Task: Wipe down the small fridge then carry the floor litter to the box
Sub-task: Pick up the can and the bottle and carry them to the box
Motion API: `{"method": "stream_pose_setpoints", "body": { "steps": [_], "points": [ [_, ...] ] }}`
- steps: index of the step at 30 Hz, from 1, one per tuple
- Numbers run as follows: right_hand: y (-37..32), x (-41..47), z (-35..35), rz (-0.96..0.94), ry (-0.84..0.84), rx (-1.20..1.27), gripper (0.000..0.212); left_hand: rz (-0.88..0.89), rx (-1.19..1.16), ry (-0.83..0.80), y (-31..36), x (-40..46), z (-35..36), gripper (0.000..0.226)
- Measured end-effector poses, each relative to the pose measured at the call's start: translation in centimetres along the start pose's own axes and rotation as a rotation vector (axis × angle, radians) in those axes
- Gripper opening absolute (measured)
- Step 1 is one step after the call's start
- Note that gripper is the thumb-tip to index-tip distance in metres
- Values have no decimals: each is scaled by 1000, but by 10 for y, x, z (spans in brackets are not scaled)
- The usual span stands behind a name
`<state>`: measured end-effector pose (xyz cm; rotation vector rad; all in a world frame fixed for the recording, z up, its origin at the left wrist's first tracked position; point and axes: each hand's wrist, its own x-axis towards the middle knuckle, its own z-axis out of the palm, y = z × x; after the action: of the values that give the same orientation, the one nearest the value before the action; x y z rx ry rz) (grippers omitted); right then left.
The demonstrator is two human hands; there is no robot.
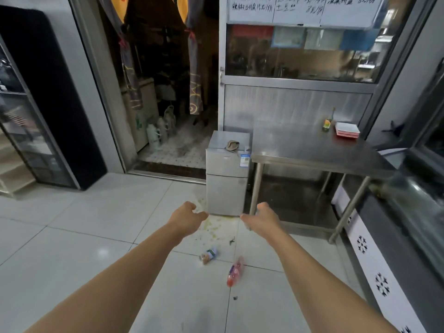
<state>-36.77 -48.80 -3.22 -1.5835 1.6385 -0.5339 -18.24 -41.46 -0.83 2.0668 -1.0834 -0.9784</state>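
Both your hands are empty: your left hand (189,213) and right hand (260,216) reach forward with fingers loosely curled, holding nothing. The small fridge (227,174) stands on the tiled floor (72,236) against the left edge of the steel table (312,147). It is a boxy, smooth metal-grey cabinet, likely slick under a wipe. A crumpled cloth (232,145) lies on its top near the front edge; it looks soft and light, so pinch it anywhere. The litter lies nearer you: a small lying bottle (209,255) and a red plastic bottle (236,271), probably light and prone to roll, so grip them around the middle. I can't see a box.
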Motion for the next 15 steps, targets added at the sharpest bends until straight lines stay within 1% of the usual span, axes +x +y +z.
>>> {"method": "stream_pose_setpoints", "body": {
  "steps": [4, 7, 11, 12, 15],
  "points": [
    [-29, 69, 15, 24, -22, -12, 60, -3, 4, -22, 16, 75, -8, 56],
    [-40, 119, 30, 51, -15, -14, 56, -6, 26, -39, 23, 137, -11, 56],
    [-46, 195, 49, 108, 9, 36, 51, 1, 53, -119, 27, 230, -5, 56],
    [-47, 214, 56, 126, 22, 43, 54, 5, 64, -144, 28, 255, -4, 56],
    [-52, 268, 76, 202, 64, 89, 72, 26, 104, -232, 33, 330, 2, 55]
  ]
}}
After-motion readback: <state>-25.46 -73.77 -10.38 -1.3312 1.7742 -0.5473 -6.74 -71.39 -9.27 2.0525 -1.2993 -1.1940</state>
